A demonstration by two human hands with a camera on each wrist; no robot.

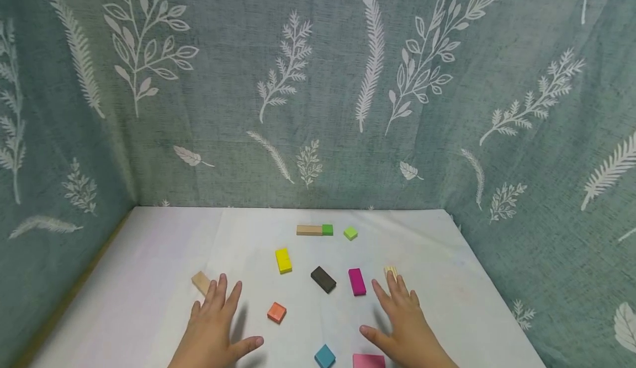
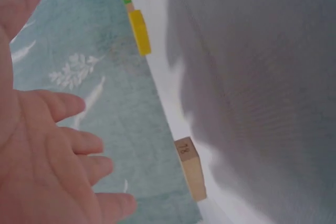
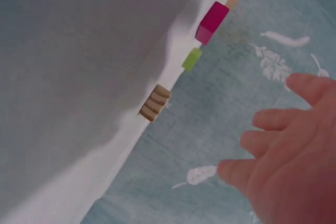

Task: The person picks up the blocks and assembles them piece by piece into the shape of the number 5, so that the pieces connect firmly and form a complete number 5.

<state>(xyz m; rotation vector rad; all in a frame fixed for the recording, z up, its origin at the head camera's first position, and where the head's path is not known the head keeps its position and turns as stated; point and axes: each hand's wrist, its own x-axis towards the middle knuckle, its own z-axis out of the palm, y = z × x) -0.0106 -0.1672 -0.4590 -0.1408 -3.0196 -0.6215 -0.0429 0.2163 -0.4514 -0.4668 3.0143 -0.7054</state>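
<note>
Found beyond the left hand (image 1: 211, 324), apart from it: a wooden block (image 2: 193, 174), plain, lying aslant, with dark print on one end. Noted right of that hand: an orange block (image 1: 276, 313), squarish, turned cornerwise. Found beyond the right hand (image 1: 407, 324), apart from it: a ridged block (image 3: 156, 103), pale brown, partly hidden in the head view. Noted left of that hand: a magenta block (image 1: 356, 282), oblong, flat; nearer, a pink block (image 1: 369, 361), partly cut off from view.

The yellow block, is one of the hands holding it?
No, in the head view the yellow block lies on the white table, apart from both the left hand and the right hand.
</note>
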